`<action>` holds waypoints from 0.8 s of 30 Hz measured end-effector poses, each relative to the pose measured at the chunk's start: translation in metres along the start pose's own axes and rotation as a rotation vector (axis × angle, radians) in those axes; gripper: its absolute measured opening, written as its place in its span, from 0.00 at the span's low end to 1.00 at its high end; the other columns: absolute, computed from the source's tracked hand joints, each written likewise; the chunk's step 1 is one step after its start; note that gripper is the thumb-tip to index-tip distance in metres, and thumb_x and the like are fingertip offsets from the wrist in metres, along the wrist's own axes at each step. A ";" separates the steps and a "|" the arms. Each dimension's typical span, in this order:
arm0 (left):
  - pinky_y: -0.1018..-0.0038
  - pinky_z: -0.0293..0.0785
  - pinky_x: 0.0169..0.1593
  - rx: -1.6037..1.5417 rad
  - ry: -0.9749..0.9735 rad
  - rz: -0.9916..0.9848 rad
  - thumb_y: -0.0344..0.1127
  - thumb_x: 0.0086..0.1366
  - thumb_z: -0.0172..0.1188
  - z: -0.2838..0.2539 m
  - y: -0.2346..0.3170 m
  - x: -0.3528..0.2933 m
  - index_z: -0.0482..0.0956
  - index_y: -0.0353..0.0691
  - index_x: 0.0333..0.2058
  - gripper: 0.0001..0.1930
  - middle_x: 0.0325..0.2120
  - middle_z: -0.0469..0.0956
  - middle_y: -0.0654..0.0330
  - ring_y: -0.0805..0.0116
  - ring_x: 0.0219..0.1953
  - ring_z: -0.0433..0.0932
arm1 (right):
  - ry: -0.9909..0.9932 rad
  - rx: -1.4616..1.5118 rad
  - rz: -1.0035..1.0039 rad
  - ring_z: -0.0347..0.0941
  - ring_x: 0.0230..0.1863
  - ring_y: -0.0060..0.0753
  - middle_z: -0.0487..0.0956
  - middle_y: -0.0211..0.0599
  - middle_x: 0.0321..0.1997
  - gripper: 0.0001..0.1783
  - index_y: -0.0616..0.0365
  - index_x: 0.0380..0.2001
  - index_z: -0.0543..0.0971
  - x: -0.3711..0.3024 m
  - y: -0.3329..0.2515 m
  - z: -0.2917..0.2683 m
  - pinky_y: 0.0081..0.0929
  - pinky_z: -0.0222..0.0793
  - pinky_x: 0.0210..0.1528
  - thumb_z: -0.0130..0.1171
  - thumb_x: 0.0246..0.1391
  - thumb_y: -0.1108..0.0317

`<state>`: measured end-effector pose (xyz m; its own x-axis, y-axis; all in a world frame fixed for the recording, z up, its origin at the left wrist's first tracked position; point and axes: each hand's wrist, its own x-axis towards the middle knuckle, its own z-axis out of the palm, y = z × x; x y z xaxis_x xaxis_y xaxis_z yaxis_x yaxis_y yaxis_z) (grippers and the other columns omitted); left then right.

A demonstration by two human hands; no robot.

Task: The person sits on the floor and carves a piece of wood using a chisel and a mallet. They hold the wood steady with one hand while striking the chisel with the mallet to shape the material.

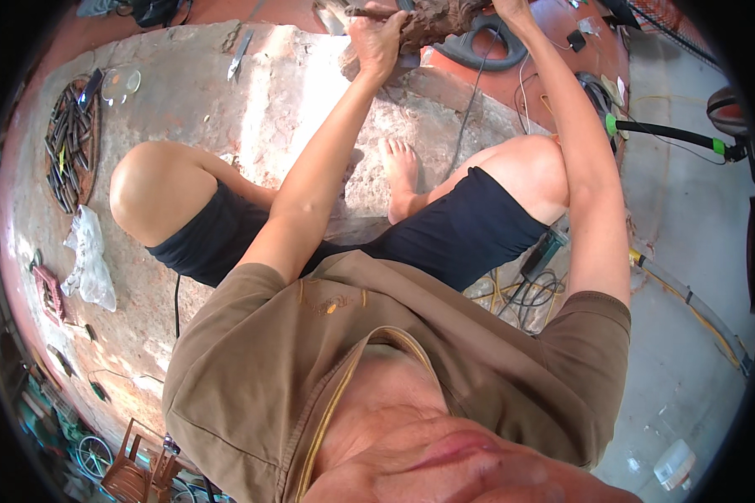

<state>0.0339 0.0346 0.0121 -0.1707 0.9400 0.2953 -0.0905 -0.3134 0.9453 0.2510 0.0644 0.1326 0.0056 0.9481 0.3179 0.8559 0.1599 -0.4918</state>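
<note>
A gnarled brown piece of wood (436, 23) lies at the far edge of view, partly cut off by the frame. My left hand (376, 44) is closed on a thin branch-like part at its left end. At the wood's right end is my right hand (512, 10), its fingers mostly beyond the top edge, so its grip is hidden. A black ring-shaped object (481, 52) rests on the red floor just beneath the wood's right part.
On the stone slab (172, 109) lie a basket of dark rod-like tools (71, 142), a knife (241, 55), a clear dish (122, 84) and a plastic bag (91, 260). Cables (533, 293) lie beside my right leg. A black hose (667, 130) with green fittings is at right.
</note>
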 end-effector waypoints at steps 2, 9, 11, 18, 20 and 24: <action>0.75 0.75 0.34 -0.027 -0.021 -0.019 0.31 0.55 0.69 0.004 0.001 0.000 0.83 0.32 0.29 0.07 0.23 0.83 0.59 0.75 0.27 0.78 | -0.029 0.038 0.037 0.78 0.31 0.47 0.80 0.50 0.24 0.27 0.63 0.21 0.79 0.002 -0.005 0.001 0.37 0.70 0.38 0.35 0.62 0.57; 0.71 0.76 0.34 0.498 -0.145 0.438 0.32 0.54 0.70 -0.013 -0.008 0.002 0.83 0.33 0.28 0.08 0.22 0.83 0.55 0.68 0.25 0.80 | -0.026 0.205 0.147 0.78 0.29 0.42 0.80 0.46 0.22 0.28 0.63 0.21 0.79 0.000 0.020 0.004 0.35 0.71 0.36 0.35 0.62 0.56; 0.71 0.76 0.34 0.350 -0.123 0.230 0.33 0.54 0.70 -0.005 -0.016 0.006 0.83 0.34 0.28 0.08 0.22 0.83 0.55 0.68 0.25 0.80 | -0.045 0.210 0.117 0.78 0.28 0.41 0.80 0.46 0.22 0.29 0.62 0.21 0.79 0.003 0.010 0.006 0.35 0.71 0.36 0.35 0.62 0.56; 0.74 0.76 0.32 0.234 -0.105 0.099 0.29 0.56 0.68 0.002 -0.007 -0.006 0.83 0.30 0.28 0.07 0.23 0.83 0.55 0.74 0.25 0.79 | -0.020 0.090 0.004 0.78 0.29 0.44 0.80 0.47 0.23 0.28 0.62 0.21 0.79 0.003 0.015 0.001 0.36 0.71 0.36 0.36 0.62 0.56; 0.61 0.69 0.43 0.243 -0.123 0.132 0.37 0.49 0.72 -0.009 -0.032 -0.003 0.83 0.36 0.23 0.11 0.23 0.81 0.49 0.53 0.27 0.79 | -0.036 0.152 0.114 0.78 0.30 0.46 0.80 0.48 0.24 0.27 0.62 0.22 0.79 0.002 0.011 0.002 0.37 0.71 0.37 0.35 0.62 0.56; 0.64 0.74 0.38 0.148 -0.091 -0.010 0.36 0.49 0.71 -0.001 -0.023 0.008 0.83 0.36 0.24 0.10 0.23 0.81 0.49 0.55 0.28 0.81 | -0.039 0.033 -0.037 0.78 0.33 0.49 0.80 0.50 0.26 0.26 0.61 0.24 0.79 0.003 0.008 0.004 0.38 0.70 0.38 0.35 0.62 0.57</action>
<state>0.0333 0.0497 -0.0076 -0.0807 0.9534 0.2906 0.0548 -0.2869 0.9564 0.2559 0.0692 0.1264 -0.0463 0.9514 0.3044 0.8375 0.2031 -0.5073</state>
